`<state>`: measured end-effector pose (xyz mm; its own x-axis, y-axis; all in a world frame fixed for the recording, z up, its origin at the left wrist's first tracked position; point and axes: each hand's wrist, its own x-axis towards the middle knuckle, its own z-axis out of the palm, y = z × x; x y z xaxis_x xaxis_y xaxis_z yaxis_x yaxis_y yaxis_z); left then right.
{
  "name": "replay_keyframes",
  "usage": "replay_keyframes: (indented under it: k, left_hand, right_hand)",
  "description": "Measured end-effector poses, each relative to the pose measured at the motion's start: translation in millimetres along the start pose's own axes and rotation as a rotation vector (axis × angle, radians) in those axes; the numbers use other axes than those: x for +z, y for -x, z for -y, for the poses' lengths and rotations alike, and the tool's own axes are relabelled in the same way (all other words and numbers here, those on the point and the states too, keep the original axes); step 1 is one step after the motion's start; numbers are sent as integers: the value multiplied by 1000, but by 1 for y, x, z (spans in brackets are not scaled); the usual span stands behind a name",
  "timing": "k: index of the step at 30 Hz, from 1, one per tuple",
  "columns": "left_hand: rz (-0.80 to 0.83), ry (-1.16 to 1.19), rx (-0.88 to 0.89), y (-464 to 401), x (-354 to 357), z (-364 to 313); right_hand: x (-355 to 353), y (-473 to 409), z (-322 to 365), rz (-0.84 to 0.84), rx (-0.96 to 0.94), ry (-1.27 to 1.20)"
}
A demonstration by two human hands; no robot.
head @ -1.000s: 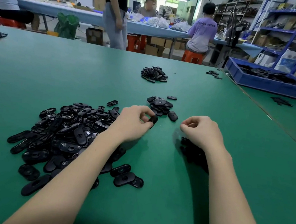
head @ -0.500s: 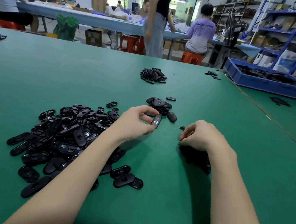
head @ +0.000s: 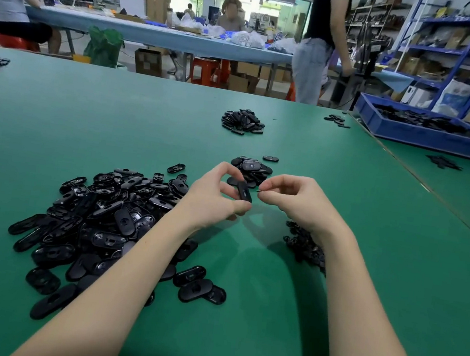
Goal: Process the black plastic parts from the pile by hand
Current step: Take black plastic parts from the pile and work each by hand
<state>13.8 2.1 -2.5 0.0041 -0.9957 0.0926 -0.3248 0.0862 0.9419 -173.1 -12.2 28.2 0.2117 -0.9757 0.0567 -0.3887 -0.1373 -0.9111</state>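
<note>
Spreading across the room, the green table (head: 57, 112) carries everything: the big pile (head: 96, 219) of black parts is my landmark. Far beyond it to the right sits a blue tray (head: 430, 137); nearer, a small heap (head: 251, 169). Just right of the pile, the left hand (head: 213, 199) pinches one black part (head: 244, 191) upright above the table, and the right hand (head: 293, 199) nips a tiny black sliver (head: 259, 191) beside it, its forearm hiding more bits.

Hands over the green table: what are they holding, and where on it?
The left hand pinches one oval black plastic part by its ends. The right hand pinches a tiny black sliver; where, too small to tell.
</note>
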Motion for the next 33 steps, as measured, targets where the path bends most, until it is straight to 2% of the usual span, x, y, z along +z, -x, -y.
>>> replay_keyframes:
  k: [10, 16, 24, 33]
  left_hand:
    - [17, -23, 53, 0, -1, -4]
    - [112, 3, 25, 0, -2, -5]
    - [77, -43, 79, -2, -3, -1]
    - [48, -25, 52, -2, -2, -2]
  right_hand:
    - [4, -1, 0, -13, 37, -8]
    - [3, 0, -2, -69, 41, 62]
    - [4, -1, 3, -58, 44, 76]
    - [6, -3, 1, -65, 92, 53]
